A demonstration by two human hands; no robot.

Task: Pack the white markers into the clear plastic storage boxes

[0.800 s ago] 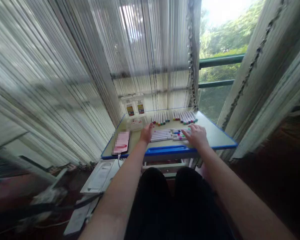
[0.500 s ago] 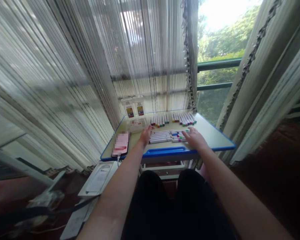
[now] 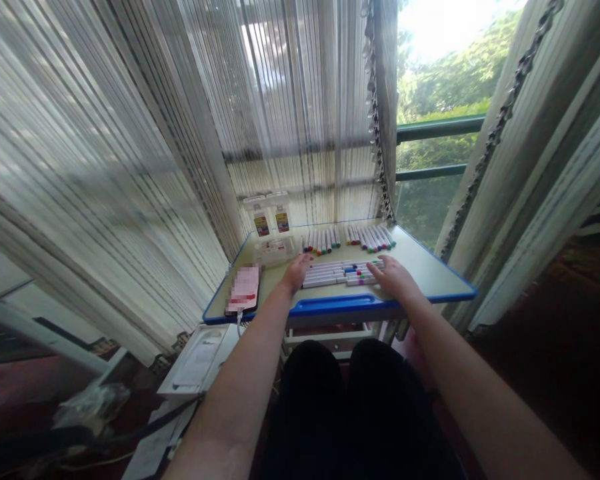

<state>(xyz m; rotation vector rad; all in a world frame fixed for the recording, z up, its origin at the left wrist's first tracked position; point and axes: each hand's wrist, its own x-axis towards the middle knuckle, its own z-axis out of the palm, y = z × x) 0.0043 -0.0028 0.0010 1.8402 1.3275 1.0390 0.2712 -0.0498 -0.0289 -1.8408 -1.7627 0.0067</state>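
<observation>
Several white markers [image 3: 325,275] lie sideways in stacked rows on the desk in front of me. My left hand [image 3: 297,271] rests at their left ends, fingers stretched forward and apart. At the right ends is my right hand [image 3: 391,275], its fingers spread and touching or just over a second group of white markers with coloured bands [image 3: 363,275]. Neither hand is closed round a marker. Farther back, a row of markers with coloured caps [image 3: 323,240] lies pointing toward me, with another such row [image 3: 373,237] to its right.
A clear plastic case [image 3: 275,249] with its lid raised stands at the desk's back left. A phone [image 3: 244,288] with a white cable lies at the left edge. The desk [image 3: 430,277] has a blue rim. An open white box [image 3: 199,357] sits below left.
My left hand has shifted slightly right and forward against the marker ends. My right hand stays by the right ends. The whole view has moved a little.
</observation>
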